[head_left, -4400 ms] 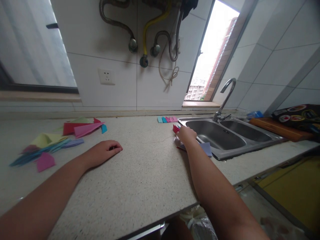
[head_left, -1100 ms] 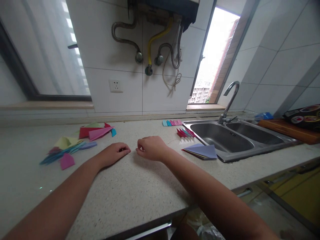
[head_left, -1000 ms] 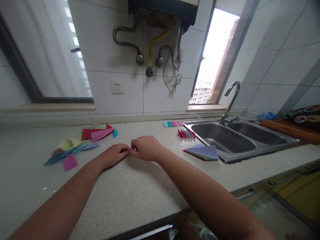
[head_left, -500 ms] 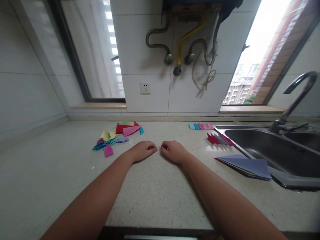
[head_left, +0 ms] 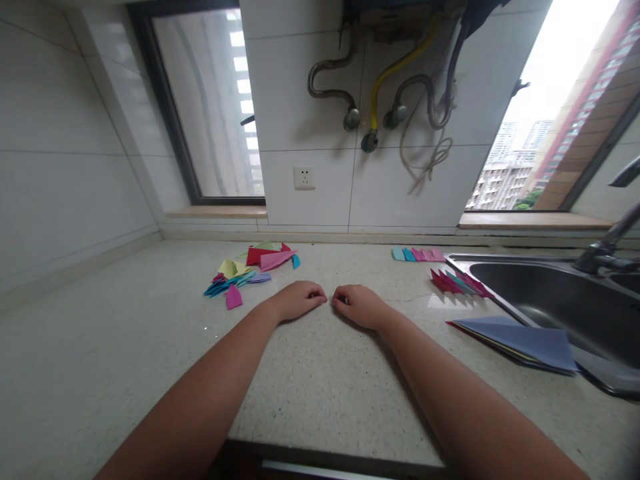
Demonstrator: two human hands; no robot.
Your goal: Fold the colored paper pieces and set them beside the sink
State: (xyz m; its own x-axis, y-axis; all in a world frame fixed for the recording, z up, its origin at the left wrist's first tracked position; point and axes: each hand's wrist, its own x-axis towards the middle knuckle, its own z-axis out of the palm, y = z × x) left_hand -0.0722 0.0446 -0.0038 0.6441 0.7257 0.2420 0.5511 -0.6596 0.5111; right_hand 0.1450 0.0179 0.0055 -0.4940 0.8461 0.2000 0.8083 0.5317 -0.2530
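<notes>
My left hand (head_left: 301, 300) rests on the pale speckled countertop (head_left: 320, 387), fingers curled in and nothing visible in them. Just to its right lies my right hand (head_left: 359, 305), also loosely curled, with no object showing. A small gap separates the two hands. Left of my left hand is a loose pile of folded coloured papers, among them a pink folded paper (head_left: 277, 260), a yellow piece (head_left: 233, 269) and a magenta piece (head_left: 233, 297). To the right of my right hand lie a row of red and teal folded papers (head_left: 460, 283) and a stack of folded paper sheets, blue-grey on top (head_left: 520, 341).
A steel sink (head_left: 540, 287) with a faucet (head_left: 603, 250) is set into the counter at right. Along the back sits a short row of light blue and pink folded papers (head_left: 417, 255). Pipes (head_left: 375, 87) and a socket (head_left: 304, 178) are on the wall behind.
The whole scene has shifted rightward in view, as my head turned slightly left. Both hands and the papers keep their places on the counter.
</notes>
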